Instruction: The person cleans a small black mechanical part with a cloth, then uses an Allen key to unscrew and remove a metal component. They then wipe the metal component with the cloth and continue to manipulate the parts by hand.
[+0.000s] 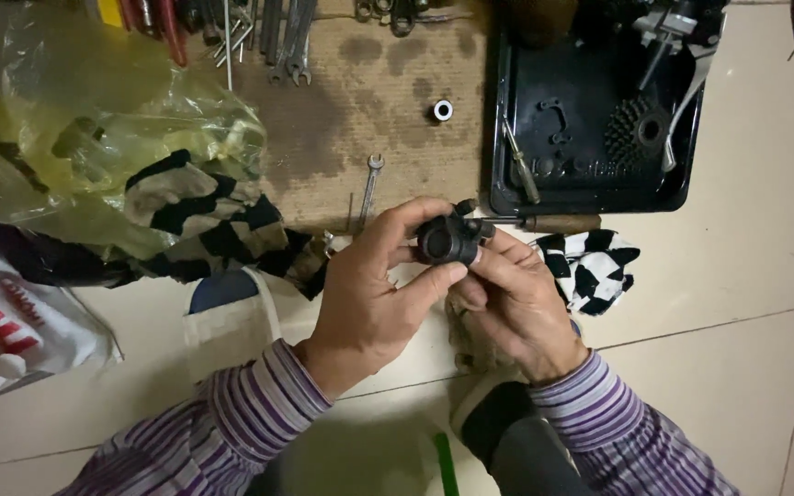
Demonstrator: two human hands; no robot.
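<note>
- Left hand [369, 294]: grip clamped on a small black metal part [449, 239], thumb under it and fingers curled over the top.
- Right hand [516, 298]: fingertips pinched on the same part from its right side, at a short stub that sticks out there.
- Black metal part: held in the air between both hands, above the tiled floor [746, 276], just in front of the brown mat [369, 101].
- Step in hand (a judgement): the part is being turned over and checked or worked at its stub; the next move seems to call for a firm left hold while the right fingers twist.
- Nearby: small spanner [370, 184] on the mat, black tray [590, 197] with a toothed cog [634, 130], checked rag [592, 266], yellow plastic bag [75, 119].
</note>
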